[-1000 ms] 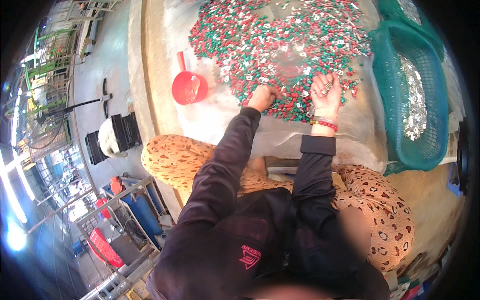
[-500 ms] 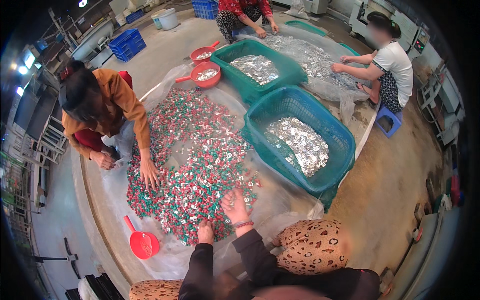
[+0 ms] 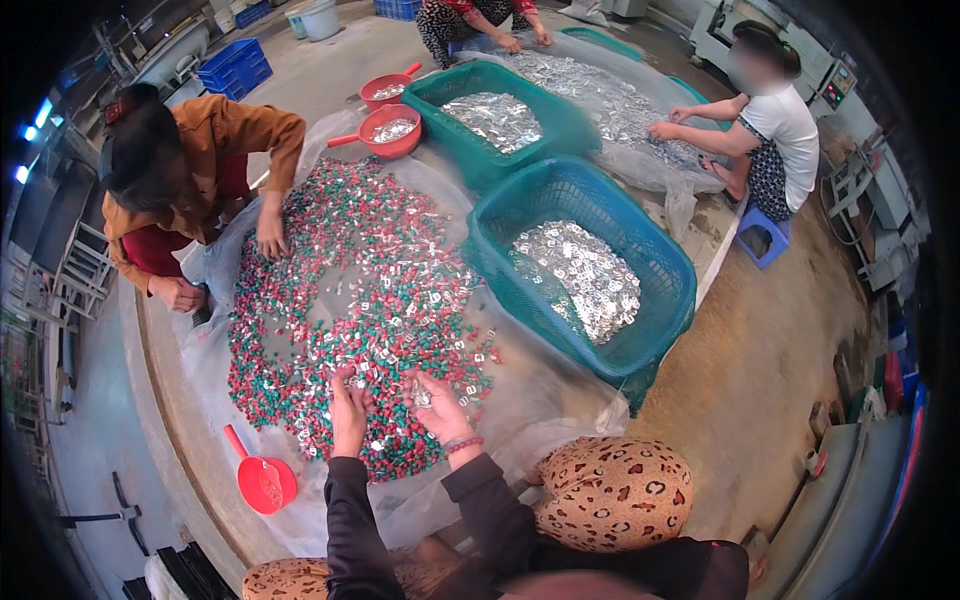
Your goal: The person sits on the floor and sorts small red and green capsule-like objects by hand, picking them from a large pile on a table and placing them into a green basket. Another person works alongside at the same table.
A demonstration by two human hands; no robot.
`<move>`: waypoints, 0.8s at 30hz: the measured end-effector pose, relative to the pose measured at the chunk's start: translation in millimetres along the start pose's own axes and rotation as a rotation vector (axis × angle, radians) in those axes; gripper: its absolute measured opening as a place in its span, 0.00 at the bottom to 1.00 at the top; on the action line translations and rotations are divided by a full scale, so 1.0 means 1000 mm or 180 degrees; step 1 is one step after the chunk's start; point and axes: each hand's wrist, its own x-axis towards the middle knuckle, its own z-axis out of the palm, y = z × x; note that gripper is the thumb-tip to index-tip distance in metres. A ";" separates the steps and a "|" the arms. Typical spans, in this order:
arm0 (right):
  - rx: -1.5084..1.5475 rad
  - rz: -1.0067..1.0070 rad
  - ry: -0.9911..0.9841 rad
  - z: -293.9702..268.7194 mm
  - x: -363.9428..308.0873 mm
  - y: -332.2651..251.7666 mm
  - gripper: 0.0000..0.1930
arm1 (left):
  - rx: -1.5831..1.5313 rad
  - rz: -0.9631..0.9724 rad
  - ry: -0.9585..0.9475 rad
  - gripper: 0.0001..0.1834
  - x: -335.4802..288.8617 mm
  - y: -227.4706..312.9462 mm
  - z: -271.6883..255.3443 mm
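Observation:
A wide spread of small red and green pellets (image 3: 330, 235), mixed with small silver metal pieces, lies on clear plastic sheeting before me. At its near edge my right hand (image 3: 440, 408) is palm-up with curled fingers, holding several silver metal pieces (image 3: 422, 396). Just left of it, my left hand (image 3: 349, 418) reaches into the pellets. Its fingers are bent together near a silver piece; what they grip is too small to make out. A red dipper (image 3: 268, 485) with a few bits in it stands to the left of my left forearm.
A blue-green basket (image 3: 678, 270) and a green basket (image 3: 425, 95), both holding silver pieces, stand right and beyond. Two red dippers (image 3: 388, 148) sit beside them. A co-worker in orange (image 3: 235, 125) reaches into the pellets. Two other people handle silver pieces (image 3: 620, 115) farther off.
My left hand has moved left and farther into the pellets. My right hand has turned, showing silver pieces. The orange-sleeved co-worker's reaching hand has drawn back from the middle of the pellets.

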 end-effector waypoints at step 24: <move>0.0727 0.0238 -0.0197 0.010 -0.008 -0.051 0.22 | -0.2343 -0.1946 -0.0243 0.14 -0.050 -0.131 0.045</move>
